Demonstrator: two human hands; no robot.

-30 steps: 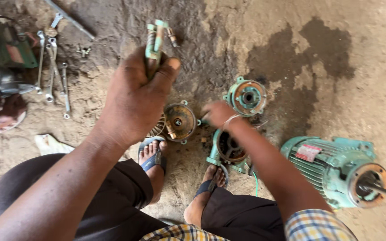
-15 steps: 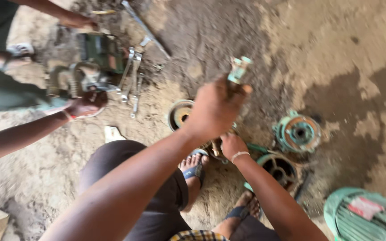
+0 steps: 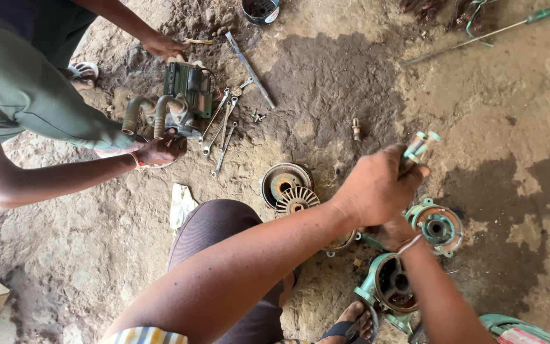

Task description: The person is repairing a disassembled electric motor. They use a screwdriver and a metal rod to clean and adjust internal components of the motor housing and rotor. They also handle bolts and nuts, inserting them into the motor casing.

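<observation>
On the dirt floor [image 3: 351, 83], all parts lie loose. Largest first: a co-worker's green pump unit [image 3: 173, 102] sits well left of and beyond my left hand [image 3: 377, 191], another person's hands on both sides of it. Just right of it lies a row of spanners [image 3: 221, 130] and a flat metal bar [image 3: 250, 61].

Green motor body [image 3: 517, 328] is at the bottom right corner, near the right forearm, mostly cut off.

Green pump housing [image 3: 393, 283] lies directly below the right hand [image 3: 386, 234], open bore up. Green bearing cover [image 3: 439, 226] sits just right of the right hand.

Round rusty end plate [image 3: 282, 180] and finned impeller [image 3: 295, 200] lie side by side, just left of the left hand.

Long green-handled screwdriver [image 3: 485, 32] is far beyond both hands, top right. Small fitting [image 3: 356, 129] stands alone beyond the left hand.

Left hand: raised, clenched around a pale green tool handle [image 3: 418, 148], end sticking out the top of the fist. Right hand: under the left one, mostly hidden by it; can't tell its grip.
</observation>
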